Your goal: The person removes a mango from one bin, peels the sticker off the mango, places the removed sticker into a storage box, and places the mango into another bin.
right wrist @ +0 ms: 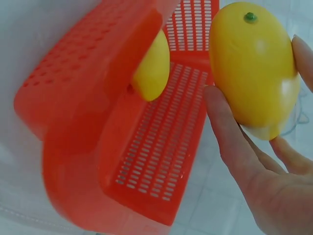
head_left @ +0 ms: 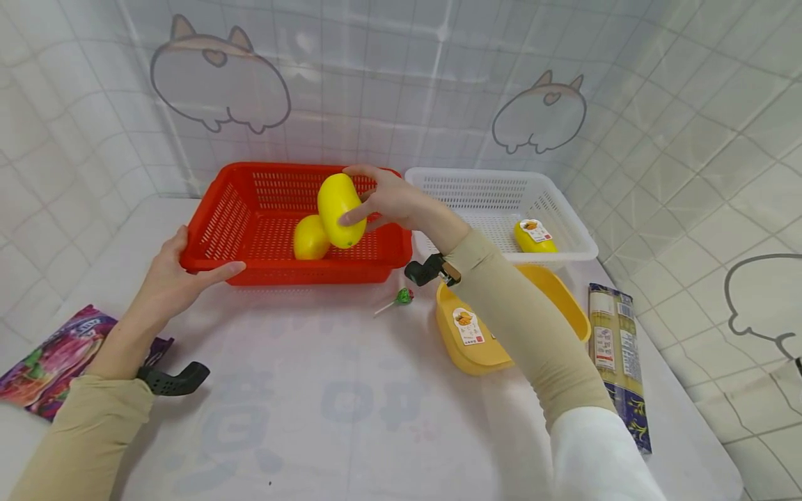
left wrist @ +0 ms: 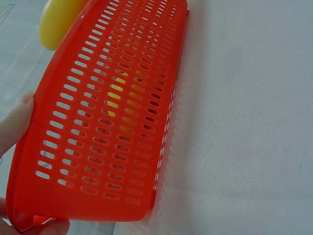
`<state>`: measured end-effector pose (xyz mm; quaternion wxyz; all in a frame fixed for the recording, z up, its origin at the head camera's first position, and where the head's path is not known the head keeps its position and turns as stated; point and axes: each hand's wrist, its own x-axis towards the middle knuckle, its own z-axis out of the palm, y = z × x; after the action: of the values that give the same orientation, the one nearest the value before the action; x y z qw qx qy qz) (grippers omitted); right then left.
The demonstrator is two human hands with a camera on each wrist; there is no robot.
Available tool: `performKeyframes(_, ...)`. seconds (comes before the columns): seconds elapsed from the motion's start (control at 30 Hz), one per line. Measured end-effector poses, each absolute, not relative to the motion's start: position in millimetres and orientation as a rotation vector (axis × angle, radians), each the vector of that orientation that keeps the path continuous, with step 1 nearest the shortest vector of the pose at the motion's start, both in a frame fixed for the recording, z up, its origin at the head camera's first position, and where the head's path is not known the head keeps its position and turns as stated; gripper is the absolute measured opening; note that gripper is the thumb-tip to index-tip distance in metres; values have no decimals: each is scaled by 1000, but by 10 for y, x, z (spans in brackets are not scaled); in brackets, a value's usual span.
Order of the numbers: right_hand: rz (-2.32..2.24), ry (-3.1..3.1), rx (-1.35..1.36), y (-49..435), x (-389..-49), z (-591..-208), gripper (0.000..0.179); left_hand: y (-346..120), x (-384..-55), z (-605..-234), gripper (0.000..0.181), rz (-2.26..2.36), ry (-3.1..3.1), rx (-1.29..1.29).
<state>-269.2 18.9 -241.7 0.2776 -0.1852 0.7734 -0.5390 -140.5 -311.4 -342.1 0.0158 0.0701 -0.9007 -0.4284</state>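
Observation:
My right hand (head_left: 395, 198) holds a smooth yellow mango (head_left: 337, 202) above the red plastic basket (head_left: 282, 273), thumb on one side and fingers on the other. In the right wrist view, the held mango (right wrist: 252, 63) shows a small green stem spot at its top. A second yellow mango (head_left: 310, 240) lies inside the basket, partly covered by the held one in the head view. At the basket's left front corner, my left hand (head_left: 166, 278) grips the rim. The left wrist view shows that thumb (left wrist: 17, 122) on the rim and fingertips around the end edge.
To the right stands a white basket (head_left: 573, 243) with a labelled yellow fruit (head_left: 535, 238). A yellow tub (head_left: 464, 351) sits in front of it, under my right forearm. A lollipop (head_left: 404, 297), a long noodle-like packet (head_left: 617, 348) and a purple packet (head_left: 63, 355) lie on the table.

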Motion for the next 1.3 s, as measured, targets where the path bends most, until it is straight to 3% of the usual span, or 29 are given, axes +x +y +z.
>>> performKeyframes(1.3, -1344, 1930, -269, -45, -3405, -2645, 85, -3074, -1387, -3375, 119, -1322, -2807, 249)
